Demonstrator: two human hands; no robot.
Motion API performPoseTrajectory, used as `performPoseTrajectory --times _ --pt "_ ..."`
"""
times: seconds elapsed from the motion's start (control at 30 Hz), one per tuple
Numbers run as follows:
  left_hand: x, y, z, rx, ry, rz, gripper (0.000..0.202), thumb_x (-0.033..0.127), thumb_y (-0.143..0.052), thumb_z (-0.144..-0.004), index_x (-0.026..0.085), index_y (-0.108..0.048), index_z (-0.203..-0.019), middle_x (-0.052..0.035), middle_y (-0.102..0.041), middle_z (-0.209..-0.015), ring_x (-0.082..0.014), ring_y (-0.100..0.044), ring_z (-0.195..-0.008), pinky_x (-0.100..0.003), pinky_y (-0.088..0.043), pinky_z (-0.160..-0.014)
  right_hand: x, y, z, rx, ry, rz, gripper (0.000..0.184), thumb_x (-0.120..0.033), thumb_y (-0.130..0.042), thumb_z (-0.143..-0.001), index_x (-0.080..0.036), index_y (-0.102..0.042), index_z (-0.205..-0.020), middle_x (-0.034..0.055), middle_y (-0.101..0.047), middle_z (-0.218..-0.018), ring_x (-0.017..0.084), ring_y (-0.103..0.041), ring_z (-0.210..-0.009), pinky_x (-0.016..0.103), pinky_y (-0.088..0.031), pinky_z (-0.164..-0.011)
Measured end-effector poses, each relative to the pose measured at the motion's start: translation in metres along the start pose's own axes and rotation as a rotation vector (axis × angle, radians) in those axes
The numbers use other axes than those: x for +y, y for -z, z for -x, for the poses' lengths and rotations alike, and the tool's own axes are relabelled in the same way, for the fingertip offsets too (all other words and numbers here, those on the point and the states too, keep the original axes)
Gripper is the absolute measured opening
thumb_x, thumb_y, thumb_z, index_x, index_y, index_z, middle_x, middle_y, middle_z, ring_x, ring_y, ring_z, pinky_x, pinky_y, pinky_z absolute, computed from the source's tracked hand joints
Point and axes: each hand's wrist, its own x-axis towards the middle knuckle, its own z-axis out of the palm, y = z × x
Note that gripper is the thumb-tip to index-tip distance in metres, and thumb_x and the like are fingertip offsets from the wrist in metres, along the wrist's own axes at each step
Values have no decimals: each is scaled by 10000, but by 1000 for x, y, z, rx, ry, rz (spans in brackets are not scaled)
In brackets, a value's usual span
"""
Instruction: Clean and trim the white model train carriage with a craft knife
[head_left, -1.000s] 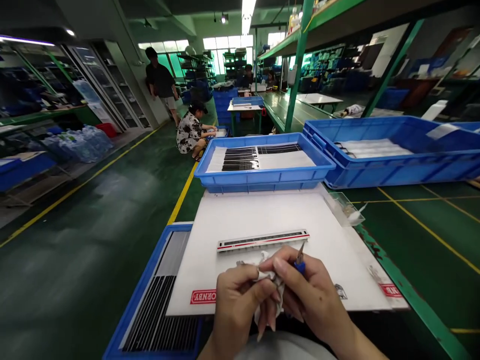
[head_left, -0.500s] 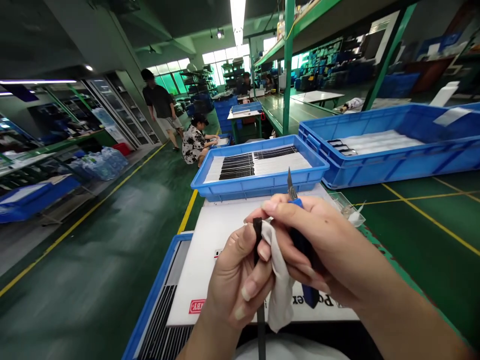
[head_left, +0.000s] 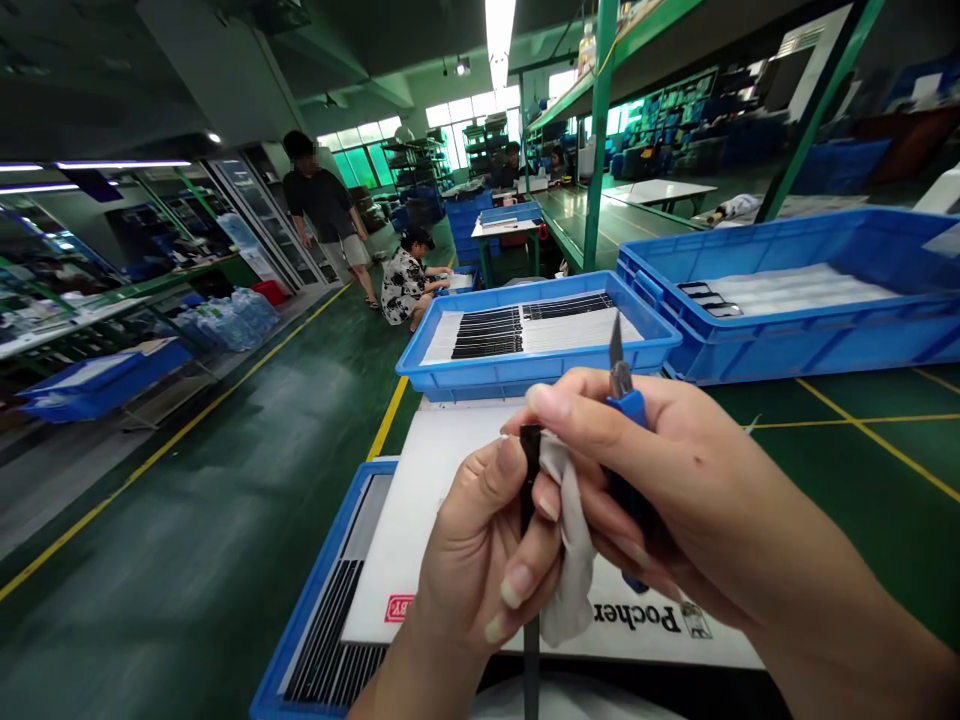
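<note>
My left hand (head_left: 487,540) is closed around a narrow black strip (head_left: 531,640), whose top end pokes up between thumb and fingers. My right hand (head_left: 660,470) grips a craft knife (head_left: 628,400) with a blue handle, its pointed blade standing up and away from the strip. A white cloth (head_left: 571,580) hangs between the two hands, pinched by the right fingers against the strip's top end. Both hands meet over a white board (head_left: 420,500) with upside-down print. Fingers hide part of the strip and of the knife handle.
Beyond the board sits a blue tray (head_left: 480,378) of black strips in white lining. Another such tray (head_left: 300,610) is at lower left. Larger blue crates (head_left: 765,345) stand at right. One person (head_left: 322,205) stands in the aisle; another (head_left: 405,280) crouches by a tray.
The view has shifted slightly, so the surroundings sit further right. Both hands keep their hold. The standing person has come a little nearer.
</note>
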Motion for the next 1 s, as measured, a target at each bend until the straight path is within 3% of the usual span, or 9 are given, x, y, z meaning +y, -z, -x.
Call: performPoseTrajectory --times 0.07,0.13,0.3,0.43,0.57,0.63,0.7,0.87,1.0 --pt "-4 7 -1 37 -116 -69 349 405 -711 -986 133 -738 -768 40 -546 -437 -36 -399 -271 -90 -424 -326 16 13 3 141 84 136 403 -603 -763 -963 -207 -741 -1036 -79 -527 -520 49 -421 -407 122 -355 -411" --pt "-7 16 -4 52 -183 -92 388 418 -727 -971 133 -674 -713 40 -547 -433 -49 -416 -259 -104 -407 -301 40 28 8 160 91 260 569 -619 -855 -865 -230 -725 -1259 -56 -572 -641 82 -491 -522 157 -388 -471" --pt "-5 42 -13 114 -58 -48 363 389 -735 -963 134 -635 -725 50 -547 -486 -27 -348 -253 -99 -337 -262 86 59 8 149 -19 412 520 -672 -780 -872 -161 -701 -812 -30 -510 -556 104 -423 -459 239 -330 -441" --pt "3 55 -9 245 -73 -31 125 258 -720 -970 134 -701 -959 0 -689 -771 -26 -477 -358 -97 -356 -273 80 103 -27 418 46 632 442 -603 -784 -887 -176 -674 -856 -44 -499 -528 117 -400 -459 250 -307 -441" --pt "8 60 -4 604 -236 -80 344 189 -630 -1018 160 -613 -1360 3 -670 -755 -65 -552 -444 -108 -364 -300 74 145 -69 616 19 860 343 -482 -752 -970 -161 -669 -882 -38 -573 -701 120 -500 -567 259 -459 -584" --pt "8 63 -6 766 -368 -77 309 190 -642 -1008 135 -644 -1312 8 -641 -745 -72 -569 -476 -124 -377 -315 85 140 -72 639 23 910 336 -488 -754 -956 -158 -699 -985 39 -670 -921 175 -600 -748 329 -522 -725" --pt "6 69 -11 848 -471 -64 232 218 -671 -993 114 -696 -1200 15 -617 -746 -74 -590 -512 -141 -426 -354 103 115 -55 585 48 900 452 -553 -761 -904 -150 -738 -1108 136 -704 -1090 240 -623 -853 388 -523 -793" --pt "2 82 -29 946 -577 -35 172 264 -715 -963 118 -720 -1053 21 -594 -770 -86 -635 -579 -167 -490 -421 158 38 11 176 -44 717 507 -589 -837 -840 -256 -804 -1221 62 -789 -997 209 -613 -643 354 -533 -679" --pt "-6 85 -40 960 -561 -56 181 270 -699 -974 113 -713 -1061 17 -590 -791 -93 -656 -601 -182 -527 -467 177 29 24 85 -164 505 335 -535 -818 -890 -208 -839 -960 66 -765 -774 211 -634 -684 301 -525 -659"
